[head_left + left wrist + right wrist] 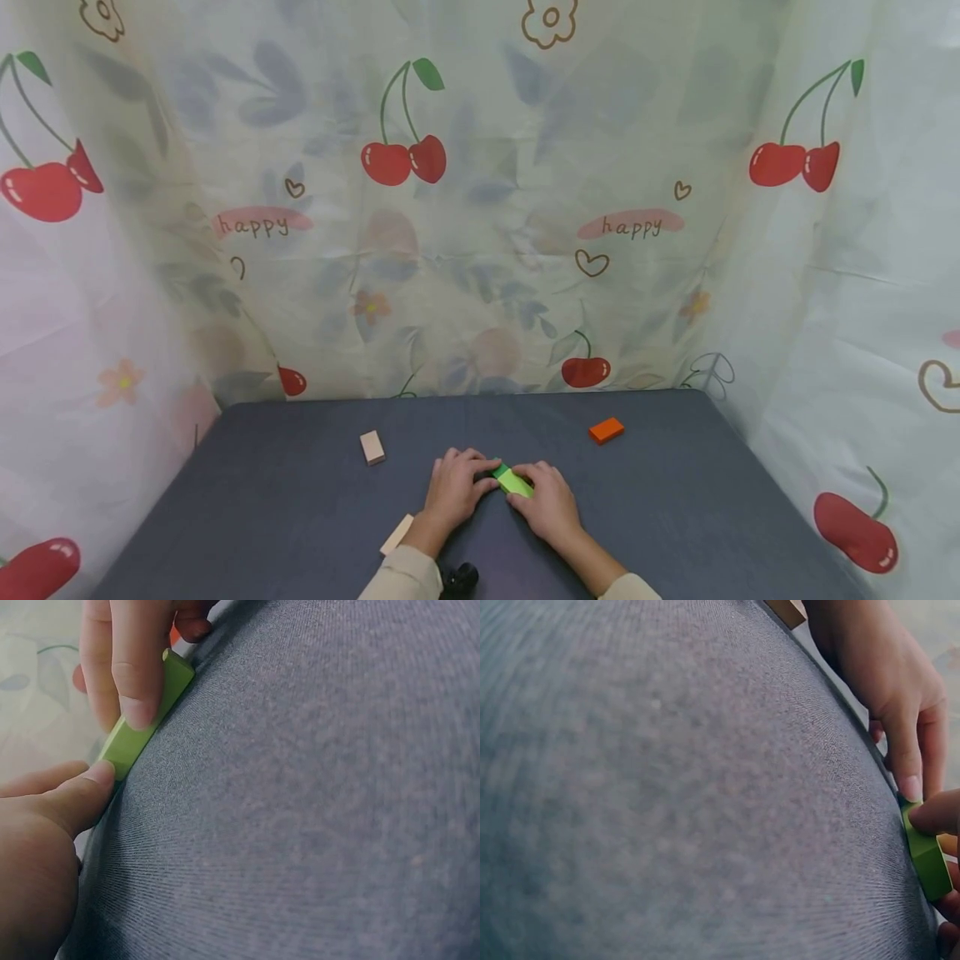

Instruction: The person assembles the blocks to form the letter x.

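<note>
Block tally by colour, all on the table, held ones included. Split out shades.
Green: 2 (light green block, dark green block)
Orange: 1 (orange block)
Pale beige: 2 (far beige block, near beige block)
Total: 5

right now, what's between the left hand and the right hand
The head view shows a light green block between the left hand and right hand, and a dark green block at its end nearer the left hand.

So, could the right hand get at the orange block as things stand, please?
Probably yes: nothing lies between the right hand and the orange block, though that hand grips the lime block.
</note>
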The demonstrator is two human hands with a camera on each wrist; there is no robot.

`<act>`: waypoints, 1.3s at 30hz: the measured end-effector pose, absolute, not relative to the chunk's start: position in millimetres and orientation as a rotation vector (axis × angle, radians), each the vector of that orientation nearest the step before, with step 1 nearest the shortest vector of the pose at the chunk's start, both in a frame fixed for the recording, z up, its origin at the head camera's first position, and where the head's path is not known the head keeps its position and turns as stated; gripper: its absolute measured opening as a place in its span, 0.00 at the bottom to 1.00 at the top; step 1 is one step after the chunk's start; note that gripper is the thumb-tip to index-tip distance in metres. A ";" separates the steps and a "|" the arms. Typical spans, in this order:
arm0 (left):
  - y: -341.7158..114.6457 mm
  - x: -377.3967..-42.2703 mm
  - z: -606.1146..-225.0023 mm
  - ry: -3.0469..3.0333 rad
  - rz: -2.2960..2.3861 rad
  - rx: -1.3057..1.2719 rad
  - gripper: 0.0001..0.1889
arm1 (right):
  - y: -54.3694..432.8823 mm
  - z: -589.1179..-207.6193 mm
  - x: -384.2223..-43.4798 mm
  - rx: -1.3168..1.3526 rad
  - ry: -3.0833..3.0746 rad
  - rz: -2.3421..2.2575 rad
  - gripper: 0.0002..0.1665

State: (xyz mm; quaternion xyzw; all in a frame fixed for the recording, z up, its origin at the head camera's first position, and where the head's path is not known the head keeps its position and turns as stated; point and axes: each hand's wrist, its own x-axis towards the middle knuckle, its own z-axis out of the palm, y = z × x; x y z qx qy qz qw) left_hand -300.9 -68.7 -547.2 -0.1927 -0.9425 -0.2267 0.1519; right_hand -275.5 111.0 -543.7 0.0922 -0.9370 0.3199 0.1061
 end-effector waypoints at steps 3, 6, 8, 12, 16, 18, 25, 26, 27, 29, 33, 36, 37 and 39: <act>-68.8 -300.4 -546.4 -2.705 -0.655 -0.551 0.18 | 111.0 -543.1 -274.9 0.268 -2.770 0.940 0.22; -68.9 -300.0 -545.9 -2.710 -0.652 -0.551 0.18 | 110.8 -542.4 -274.6 0.269 -2.771 0.936 0.22; -68.9 -299.7 -545.8 -2.719 -0.648 -0.555 0.19 | 111.2 -542.3 -274.8 0.276 -2.770 0.930 0.22; -69.6 -299.2 -544.0 -2.751 -0.648 -0.579 0.20 | 112.5 -541.9 -275.9 0.290 -2.783 0.934 0.23; -71.7 -298.6 -541.3 -2.778 -0.637 -0.611 0.21 | 114.4 -541.2 -278.0 0.303 -2.787 0.974 0.25; -72.9 -297.7 -540.1 -2.783 -0.624 -0.625 0.22 | 115.7 -541.0 -278.9 0.303 -2.779 1.004 0.26; -75.3 -292.5 -538.2 -2.782 -0.596 -0.656 0.24 | 123.4 -538.4 -278.6 0.341 -2.665 1.094 0.25; -75.8 -291.4 -538.0 -2.774 -0.592 -0.667 0.23 | 124.4 -537.8 -278.2 0.335 -2.648 1.100 0.25; -76.2 -290.3 -537.7 -2.770 -0.593 -0.678 0.23 | 125.5 -537.4 -277.8 0.331 -2.633 1.096 0.25; -76.5 -288.6 -537.5 -2.762 -0.585 -0.701 0.23 | 128.4 -536.8 -276.9 0.324 -2.606 1.092 0.24; -76.1 -285.0 -536.3 -2.755 -0.564 -0.745 0.23 | 134.5 -536.9 -275.6 0.311 -2.570 1.090 0.23; -75.2 -281.7 -535.1 -2.752 -0.539 -0.786 0.23 | 139.3 -538.1 -275.4 0.305 -2.559 1.089 0.22; -75.0 -280.6 -535.0 -2.752 -0.526 -0.798 0.23 | 140.9 -538.5 -275.4 0.299 -2.558 1.095 0.22; -74.8 -278.7 -535.6 -2.749 -0.509 -0.822 0.23 | 144.0 -539.4 -275.5 0.286 -2.555 1.104 0.21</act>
